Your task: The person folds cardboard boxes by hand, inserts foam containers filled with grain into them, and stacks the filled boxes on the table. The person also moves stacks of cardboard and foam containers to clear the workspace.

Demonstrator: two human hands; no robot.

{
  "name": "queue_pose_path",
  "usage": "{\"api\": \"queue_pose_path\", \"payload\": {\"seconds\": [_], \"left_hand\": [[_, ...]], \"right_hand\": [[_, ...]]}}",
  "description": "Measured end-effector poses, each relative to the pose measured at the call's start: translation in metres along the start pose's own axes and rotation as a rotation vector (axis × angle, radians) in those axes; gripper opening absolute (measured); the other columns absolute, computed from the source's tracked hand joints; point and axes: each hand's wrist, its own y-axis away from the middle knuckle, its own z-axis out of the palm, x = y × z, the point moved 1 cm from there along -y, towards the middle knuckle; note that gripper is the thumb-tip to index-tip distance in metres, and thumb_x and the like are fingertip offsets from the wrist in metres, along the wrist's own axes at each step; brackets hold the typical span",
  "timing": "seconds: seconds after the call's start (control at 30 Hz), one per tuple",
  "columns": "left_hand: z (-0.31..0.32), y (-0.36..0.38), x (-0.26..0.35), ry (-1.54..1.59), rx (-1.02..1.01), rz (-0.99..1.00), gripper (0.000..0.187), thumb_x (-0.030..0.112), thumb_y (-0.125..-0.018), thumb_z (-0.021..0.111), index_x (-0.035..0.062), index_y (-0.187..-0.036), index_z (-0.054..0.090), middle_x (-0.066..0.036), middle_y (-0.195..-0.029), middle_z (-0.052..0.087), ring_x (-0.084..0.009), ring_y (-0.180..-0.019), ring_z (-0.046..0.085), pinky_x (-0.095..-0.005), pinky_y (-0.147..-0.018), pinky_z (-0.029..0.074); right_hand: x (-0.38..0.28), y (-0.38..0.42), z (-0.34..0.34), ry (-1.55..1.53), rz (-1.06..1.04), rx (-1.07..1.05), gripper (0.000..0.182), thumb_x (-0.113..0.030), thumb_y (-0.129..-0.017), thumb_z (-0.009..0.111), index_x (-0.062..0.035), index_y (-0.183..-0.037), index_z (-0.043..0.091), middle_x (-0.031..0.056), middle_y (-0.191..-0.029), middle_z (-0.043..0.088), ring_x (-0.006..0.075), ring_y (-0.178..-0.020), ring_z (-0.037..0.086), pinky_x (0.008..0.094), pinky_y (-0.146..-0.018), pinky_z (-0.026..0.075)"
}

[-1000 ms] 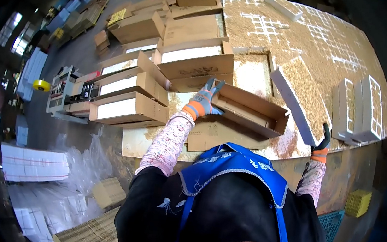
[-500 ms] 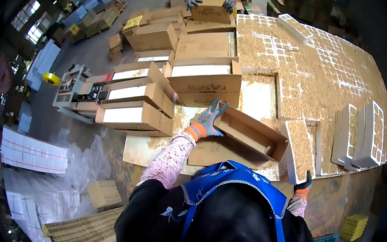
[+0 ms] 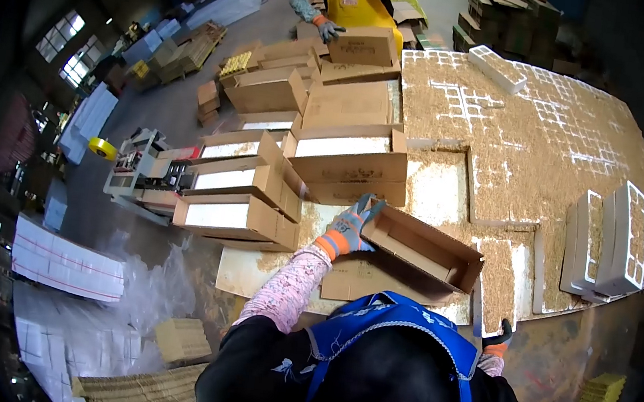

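My left hand [image 3: 351, 227], in a grey glove with an orange cuff, grips the left end of an open cardboard box [image 3: 420, 249]. The box is tilted and has nothing inside. At the table's near edge, my right hand [image 3: 497, 335] is closed on the near end of a white foam tray [image 3: 499, 279] filled with brown crumbly material. This tray lies close beside the box's right end. Under the box is a flat piece of cardboard [image 3: 360, 280].
Brown-filled trays [image 3: 443, 67] cover the table's right side, with two raised trays [image 3: 624, 238] standing on edge. Open boxes holding white trays [image 3: 238, 217] line the left, near a tape machine [image 3: 150, 172]. Across the table, a person's gloved hand [image 3: 328, 28] touches a box.
The view has shifted, so the scene sits lower. My right hand has brought the tray a little nearer and left, exposing white surface beside it. One of the other person's hands has left their box.
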Motion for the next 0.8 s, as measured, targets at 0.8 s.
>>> {"api": "queue_pose_path", "payload": {"seconds": [0.8], "left_hand": [[-0.018, 0.019, 0.019, -0.125, 0.121, 0.078, 0.105, 0.043, -0.054, 0.08, 0.0206, -0.141, 0.024, -0.023, -0.129, 0.037, -0.0396, -0.114, 0.042, -0.0437, -0.097, 0.037]], "right_hand": [[-0.004, 0.007, 0.015, 0.122, -0.017, -0.064, 0.047, -0.017, -0.08, 0.045, 0.0022, -0.124, 0.044, 0.0171, -0.119, 0.052, 0.0329, -0.107, 0.053, 0.0446, -0.094, 0.043]]}}
